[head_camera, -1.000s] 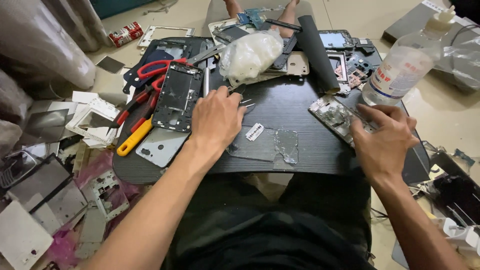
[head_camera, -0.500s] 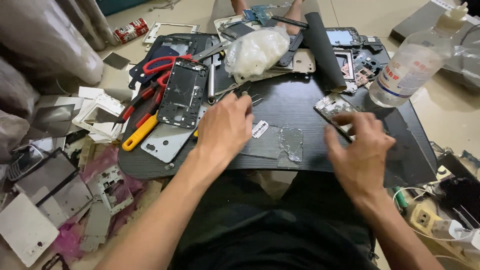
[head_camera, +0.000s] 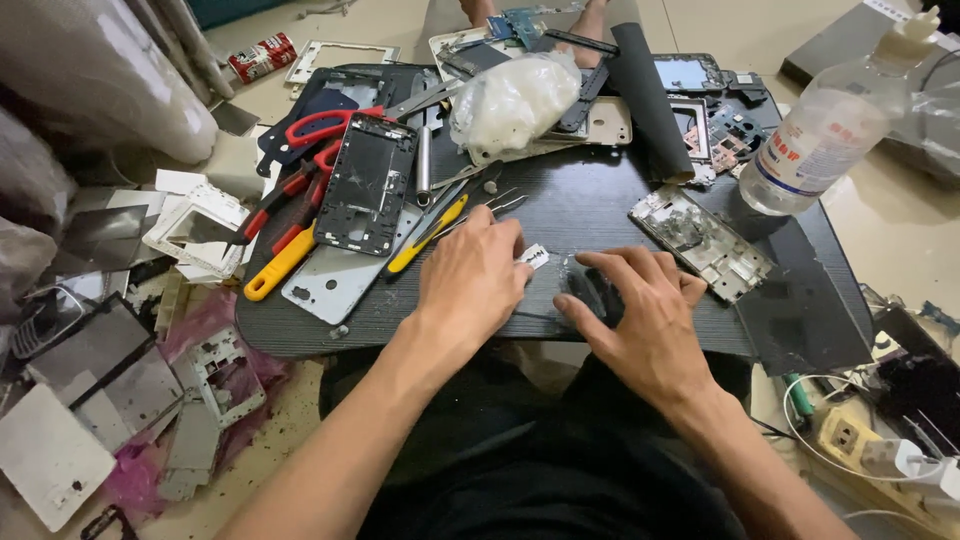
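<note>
Both hands rest on a dark wooden board (head_camera: 600, 200) across my lap. My left hand (head_camera: 472, 275) lies knuckles up with its fingers curled, next to a small white chip (head_camera: 533, 259) on the board. My right hand (head_camera: 640, 310) is spread flat, fingertips pressing on a clear plastic piece (head_camera: 585, 280) near the board's front edge. A bare phone frame (head_camera: 702, 240) lies just beyond the right hand. Tweezers (head_camera: 497, 203) and a yellow-handled tool (head_camera: 428, 235) lie just beyond the left hand.
A black phone chassis (head_camera: 366, 185), red-handled pliers (head_camera: 300, 180), a silver back cover (head_camera: 335, 285) and a white bag (head_camera: 512, 100) crowd the board's far left. A clear bottle (head_camera: 815, 140) stands at right. Phone parts litter the floor at left (head_camera: 120, 350); a cable and power strip (head_camera: 850, 435) lie at right.
My right hand has left the phone frame at the right and moved left onto the clear plastic piece. My left hand slid slightly toward me and stayed on the board.
</note>
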